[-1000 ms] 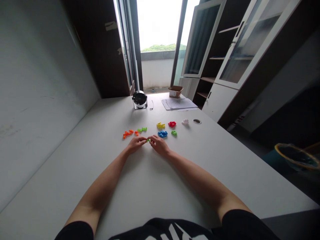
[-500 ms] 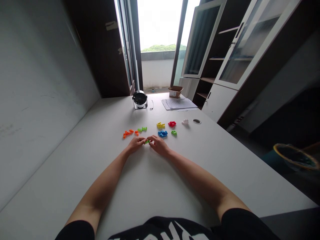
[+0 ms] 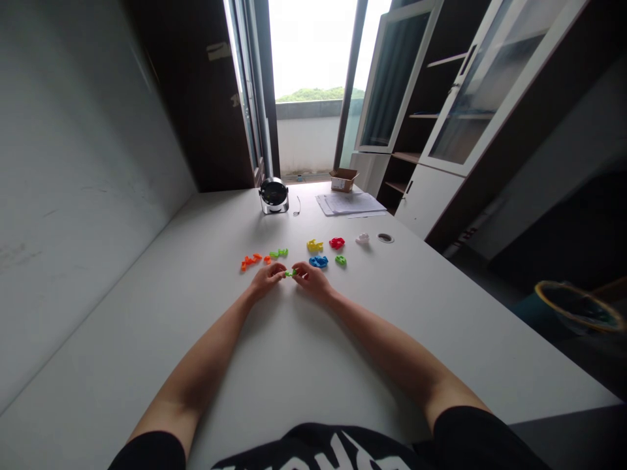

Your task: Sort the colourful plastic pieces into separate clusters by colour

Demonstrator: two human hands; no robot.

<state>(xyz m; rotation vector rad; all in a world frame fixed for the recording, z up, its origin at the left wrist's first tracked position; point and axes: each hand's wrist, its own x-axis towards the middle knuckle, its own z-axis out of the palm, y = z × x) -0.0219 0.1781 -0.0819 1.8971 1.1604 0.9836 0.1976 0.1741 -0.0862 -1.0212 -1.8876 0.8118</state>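
Note:
Between my two hands is a small light-green plastic piece (image 3: 289, 273), pinched at its left end by my left hand (image 3: 268, 277) and at its right end by my right hand (image 3: 310, 279). Its exact shape is too small to make out. Just beyond my left hand lie orange pieces (image 3: 251, 260) and another light-green piece (image 3: 279, 252). Past my right hand sit a blue piece (image 3: 318, 262), a yellow piece (image 3: 315, 245), a red piece (image 3: 337, 243) and a green piece (image 3: 341, 260).
A white piece (image 3: 362, 239) lies near the round cable hole (image 3: 386, 238) in the white table (image 3: 313, 365). Farther back stand a round black device on a metal bracket (image 3: 274, 195), papers (image 3: 350, 203) and an open cardboard box (image 3: 343, 179). A wall borders the left side.
My fingers have shifted slightly around the light-green piece, and more of it now shows between them. The pieces on the table have not moved.

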